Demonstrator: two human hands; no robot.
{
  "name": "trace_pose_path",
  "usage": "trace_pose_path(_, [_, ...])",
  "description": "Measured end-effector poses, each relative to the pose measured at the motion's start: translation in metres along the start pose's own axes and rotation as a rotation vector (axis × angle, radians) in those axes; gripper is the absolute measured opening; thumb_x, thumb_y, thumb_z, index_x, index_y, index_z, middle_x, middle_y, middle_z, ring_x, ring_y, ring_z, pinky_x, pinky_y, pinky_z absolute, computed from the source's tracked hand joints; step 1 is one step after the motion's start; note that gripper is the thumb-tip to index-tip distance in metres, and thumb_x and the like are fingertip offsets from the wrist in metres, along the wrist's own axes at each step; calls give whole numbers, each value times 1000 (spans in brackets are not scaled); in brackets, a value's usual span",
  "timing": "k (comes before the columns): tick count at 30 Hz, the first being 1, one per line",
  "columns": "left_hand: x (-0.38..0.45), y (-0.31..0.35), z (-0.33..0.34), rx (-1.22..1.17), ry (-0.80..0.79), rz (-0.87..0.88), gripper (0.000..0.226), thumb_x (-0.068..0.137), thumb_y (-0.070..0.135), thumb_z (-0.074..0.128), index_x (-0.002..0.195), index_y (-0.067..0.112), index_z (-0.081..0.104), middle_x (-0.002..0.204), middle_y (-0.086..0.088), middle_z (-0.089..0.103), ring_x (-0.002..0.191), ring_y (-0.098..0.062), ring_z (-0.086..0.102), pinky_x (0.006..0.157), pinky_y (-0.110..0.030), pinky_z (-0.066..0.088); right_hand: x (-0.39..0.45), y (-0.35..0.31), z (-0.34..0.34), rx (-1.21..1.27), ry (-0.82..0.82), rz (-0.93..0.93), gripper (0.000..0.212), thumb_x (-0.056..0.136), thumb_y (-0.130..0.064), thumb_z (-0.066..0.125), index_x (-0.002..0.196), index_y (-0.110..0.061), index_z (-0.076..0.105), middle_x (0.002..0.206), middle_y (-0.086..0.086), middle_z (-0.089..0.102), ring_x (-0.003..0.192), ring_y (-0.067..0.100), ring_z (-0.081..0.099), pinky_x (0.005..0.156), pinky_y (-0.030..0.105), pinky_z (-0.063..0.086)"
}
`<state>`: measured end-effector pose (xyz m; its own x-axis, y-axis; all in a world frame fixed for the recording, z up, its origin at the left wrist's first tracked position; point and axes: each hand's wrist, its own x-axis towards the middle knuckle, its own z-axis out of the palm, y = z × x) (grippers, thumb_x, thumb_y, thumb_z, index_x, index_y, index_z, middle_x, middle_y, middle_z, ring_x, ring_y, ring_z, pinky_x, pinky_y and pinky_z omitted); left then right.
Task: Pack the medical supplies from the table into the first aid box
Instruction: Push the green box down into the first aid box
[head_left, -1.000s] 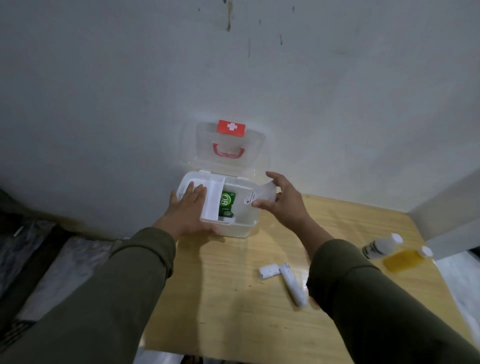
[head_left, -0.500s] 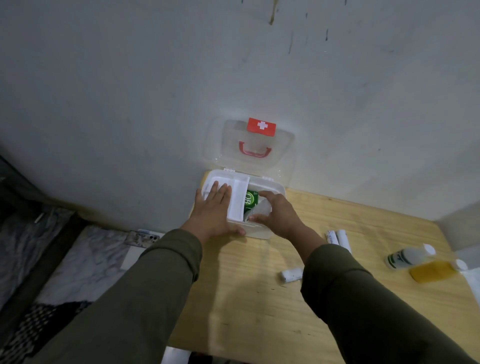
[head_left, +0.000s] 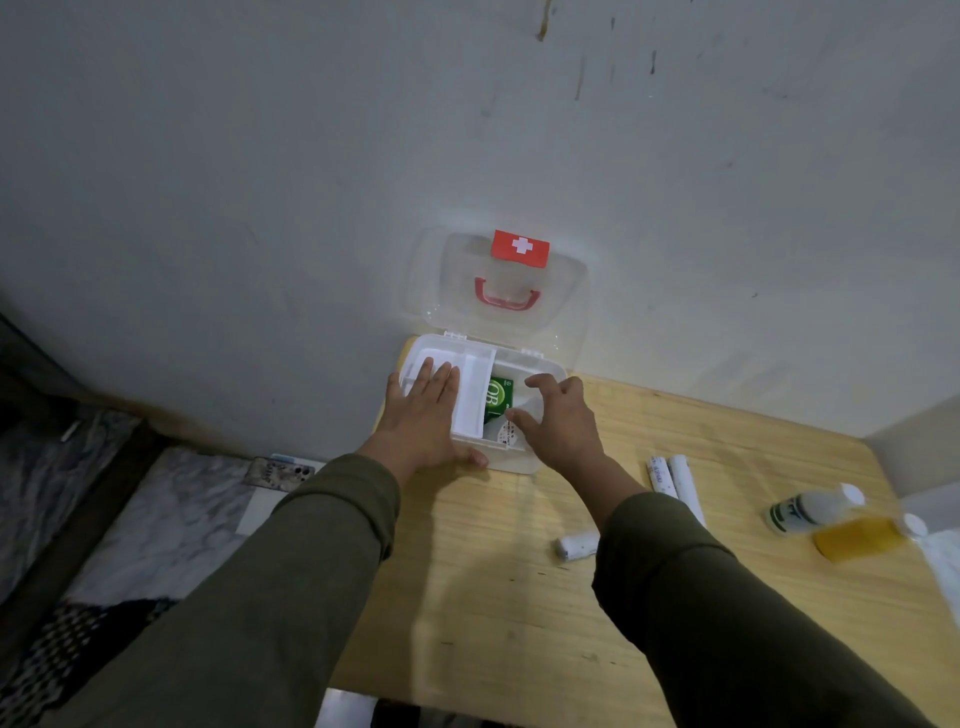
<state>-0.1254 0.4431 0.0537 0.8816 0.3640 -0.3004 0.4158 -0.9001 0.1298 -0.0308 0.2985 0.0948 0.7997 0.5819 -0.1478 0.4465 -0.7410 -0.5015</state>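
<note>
The white first aid box (head_left: 543, 365) stands at the table's far left corner, its clear lid (head_left: 563, 291) with a red cross label leaning open on the wall. My left hand (head_left: 423, 415) lies flat on the white tray insert (head_left: 474, 395) in the box's left half, thumb on the front wall. My right hand (head_left: 563, 423) hovers over the right compartment with fingers spread and nothing in its grasp. Just under its thumb lies a small clear bottle (head_left: 506, 435), beside a green packet (head_left: 498, 397).
On the wooden table (head_left: 467, 597), two white rolls (head_left: 670, 475) lie right of my right forearm and a shorter white roll (head_left: 575, 546) nearer me. A white bottle with green label (head_left: 810, 512) and a yellow bottle (head_left: 857, 538) lie at the right edge. A phone (head_left: 280, 473) lies on the floor, left.
My right hand lowered the clear bottle into the box's right compartment and let it go; its fingers have now spread. The left hand stayed on the tray.
</note>
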Motion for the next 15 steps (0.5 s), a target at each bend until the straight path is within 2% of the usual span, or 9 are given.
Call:
trace_pose_path(4, [-1, 0, -1, -3, 5, -1, 124, 67, 83, 47, 148, 12, -13, 160, -5, -13, 146, -25, -16, 114, -58, -5, 4, -1, 3, 69, -25, 26, 46, 90, -36, 57, 131, -17, 45, 133, 15, 43, 113, 28, 54, 93, 35, 45])
trace_pose_path(11, [0, 1, 0, 10, -5, -8, 126, 66, 84, 47, 148, 11, -14, 160, -5, -14, 146, -25, -17, 115, -57, -4, 8, -1, 10, 194, -80, 37, 36, 96, -17, 41, 131, -11, 46, 117, 19, 56, 94, 28, 55, 77, 28, 40])
trace_pose_path(13, [1, 1, 1, 7, -1, -7, 126, 66, 84, 46, 148, 11, -14, 160, -5, -13, 146, -25, -17, 115, -57, -4, 8, -3, 11, 274, -98, 48, 36, 96, -14, 37, 131, -11, 44, 110, 17, 57, 84, 24, 53, 76, 33, 46])
trace_pose_path(15, [1, 1, 1, 12, 3, -8, 126, 65, 84, 46, 148, 11, -14, 160, -5, -13, 146, -25, -17, 115, -57, -3, 10, -4, 13, 339, -127, 73, 36, 97, -12, 33, 131, -12, 42, 107, 15, 57, 83, 23, 54, 80, 39, 51])
